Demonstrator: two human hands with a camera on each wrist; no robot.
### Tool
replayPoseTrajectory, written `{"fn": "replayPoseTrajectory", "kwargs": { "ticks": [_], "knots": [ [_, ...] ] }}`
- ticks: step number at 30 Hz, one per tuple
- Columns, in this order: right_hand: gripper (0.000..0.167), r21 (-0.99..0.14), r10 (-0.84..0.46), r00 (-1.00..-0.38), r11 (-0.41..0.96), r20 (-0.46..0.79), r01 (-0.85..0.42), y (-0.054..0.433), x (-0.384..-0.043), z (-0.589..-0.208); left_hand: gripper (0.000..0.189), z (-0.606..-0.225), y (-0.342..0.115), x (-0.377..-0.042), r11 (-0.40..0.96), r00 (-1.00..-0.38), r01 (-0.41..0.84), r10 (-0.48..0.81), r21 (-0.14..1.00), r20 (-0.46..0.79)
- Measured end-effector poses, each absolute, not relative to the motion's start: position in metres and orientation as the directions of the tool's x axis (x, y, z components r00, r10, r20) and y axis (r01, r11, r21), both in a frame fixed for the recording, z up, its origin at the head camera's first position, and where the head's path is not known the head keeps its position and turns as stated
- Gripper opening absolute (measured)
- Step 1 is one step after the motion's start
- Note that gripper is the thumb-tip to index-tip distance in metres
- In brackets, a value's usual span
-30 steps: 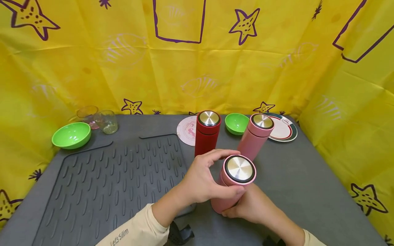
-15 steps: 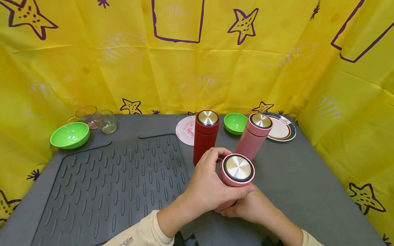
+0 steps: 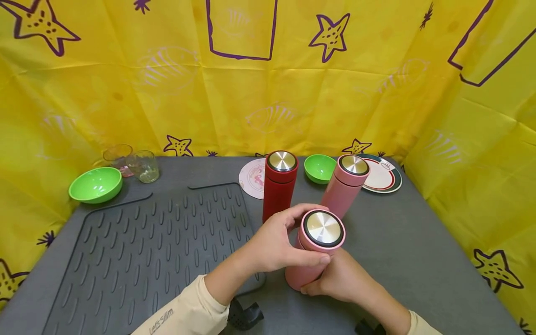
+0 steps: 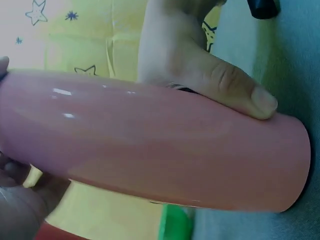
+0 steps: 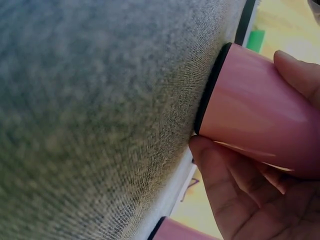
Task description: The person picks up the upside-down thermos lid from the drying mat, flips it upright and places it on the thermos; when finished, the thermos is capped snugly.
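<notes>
A pink thermos [image 3: 307,274] with a brushed-metal lid top [image 3: 322,228] stands on the grey table, leaning a little in the head view. My left hand [image 3: 272,244] grips it around the lid, thumb across the near side and fingers behind. Lower on the body, my right hand [image 3: 345,279] holds it from the right; in the right wrist view its fingers [image 5: 215,175] reach the thermos's dark base rim [image 5: 212,90]. Just behind stand a red thermos [image 3: 279,190] and a second pink thermos [image 3: 344,188], both upright and untouched.
A ridged dark mat [image 3: 167,246] covers the table's left side. Farther back are a green bowl [image 3: 96,185], two glasses [image 3: 147,166], a pinkish round plate [image 3: 251,179], a smaller green bowl [image 3: 319,168] and a rimmed plate [image 3: 383,174]. Yellow cloth [image 3: 234,107] surrounds the table.
My left hand turned about the lid, its wrist swinging nearer the thermos half a second ago, then swung back left to about its earlier position. The right hand kept its hold on the body.
</notes>
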State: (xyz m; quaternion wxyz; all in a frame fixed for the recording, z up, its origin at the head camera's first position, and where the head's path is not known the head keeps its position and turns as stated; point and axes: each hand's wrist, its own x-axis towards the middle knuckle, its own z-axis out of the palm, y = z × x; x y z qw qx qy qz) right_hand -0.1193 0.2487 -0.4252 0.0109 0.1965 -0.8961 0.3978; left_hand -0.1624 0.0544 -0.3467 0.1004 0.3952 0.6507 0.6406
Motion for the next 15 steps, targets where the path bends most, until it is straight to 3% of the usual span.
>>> {"fn": "replayPoseTrajectory", "kwargs": {
  "ticks": [7,15],
  "knots": [
    [0.071,-0.685,-0.381,-0.910,0.619,0.165,-0.384,0.247,-0.121,-0.425,0.071,-0.343,0.059,-0.145,0.052,-0.756,0.542,0.466,0.839,0.459],
    [0.067,-0.669,-0.372,-0.911,0.633,0.179,-0.390,0.247,-0.120,-0.424,0.064,-0.346,0.058,-0.150,-0.057,-0.733,0.525,0.477,0.849,0.485]
  ]
}}
